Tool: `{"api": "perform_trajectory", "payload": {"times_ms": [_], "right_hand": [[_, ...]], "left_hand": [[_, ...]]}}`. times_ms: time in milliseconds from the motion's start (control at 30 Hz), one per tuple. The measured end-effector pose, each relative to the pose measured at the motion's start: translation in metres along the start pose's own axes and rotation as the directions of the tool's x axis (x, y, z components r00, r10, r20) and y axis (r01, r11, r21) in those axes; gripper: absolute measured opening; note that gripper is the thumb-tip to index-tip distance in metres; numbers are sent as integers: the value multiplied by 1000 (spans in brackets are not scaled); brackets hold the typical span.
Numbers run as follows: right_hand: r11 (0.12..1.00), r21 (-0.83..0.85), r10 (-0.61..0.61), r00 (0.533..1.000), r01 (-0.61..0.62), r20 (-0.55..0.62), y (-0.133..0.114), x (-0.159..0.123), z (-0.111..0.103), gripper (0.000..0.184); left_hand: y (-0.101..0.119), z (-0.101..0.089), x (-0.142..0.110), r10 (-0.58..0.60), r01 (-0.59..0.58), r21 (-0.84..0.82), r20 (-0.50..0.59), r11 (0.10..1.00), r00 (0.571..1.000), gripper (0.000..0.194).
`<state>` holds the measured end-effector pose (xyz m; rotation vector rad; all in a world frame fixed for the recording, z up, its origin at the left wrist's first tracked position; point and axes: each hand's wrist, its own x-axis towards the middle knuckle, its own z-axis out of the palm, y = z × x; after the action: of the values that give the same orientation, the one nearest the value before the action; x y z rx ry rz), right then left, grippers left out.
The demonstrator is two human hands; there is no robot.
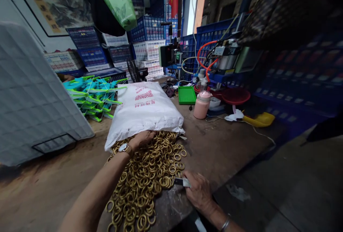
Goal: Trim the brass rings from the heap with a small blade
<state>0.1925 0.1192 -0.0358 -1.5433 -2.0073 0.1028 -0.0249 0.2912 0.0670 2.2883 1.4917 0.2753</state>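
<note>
A white woven sack (146, 110) with red print lies on the brown table, and a heap of brass-coloured metal rings (143, 178) spreads from its open mouth. My left hand (142, 139), with a watch on the wrist, reaches over the rings at the sack's mouth. Its fingertips are hidden by the rings and the sack's edge. At the table's near edge, my right hand (198, 192) is closed around a small flat tool with a dark end (178, 181) and a pale part. The dark end points at the right side of the heap.
Bright green plastic frames with teal pieces (92, 94) stand left of the sack. Behind are a green tray (187, 95), a pink bottle (202, 106), a red dish (235, 96), a yellow scoop (259, 120) and a machine with orange hoses (223, 57). A white padded panel (37, 96) rises at left.
</note>
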Motion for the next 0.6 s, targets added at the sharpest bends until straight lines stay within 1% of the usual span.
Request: {"api": "perform_trajectory", "payload": {"times_ms": [67,167,333,467,600], "right_hand": [[1000,3,4,1000,-4,-4,-1,1,0,24],[1000,-1,17,1000,-17,-11,-1,1,0,24],[999,-36,33,999,-32,16,0,0,2,25],[997,-60,42,999,-40,29,-1,1,2,26],[997,-57,48,997,-45,59,-3,2,0,26]], "left_hand": [[11,3,1,-24,24,71,-5,997,1000,28],[25,9,-3,-35,42,171,-41,984,999,34],[37,18,-18,-16,54,286,-132,957,991,36],[38,17,-33,55,6,305,-190,952,980,32],[36,14,-48,132,-66,258,-246,964,960,23]]}}
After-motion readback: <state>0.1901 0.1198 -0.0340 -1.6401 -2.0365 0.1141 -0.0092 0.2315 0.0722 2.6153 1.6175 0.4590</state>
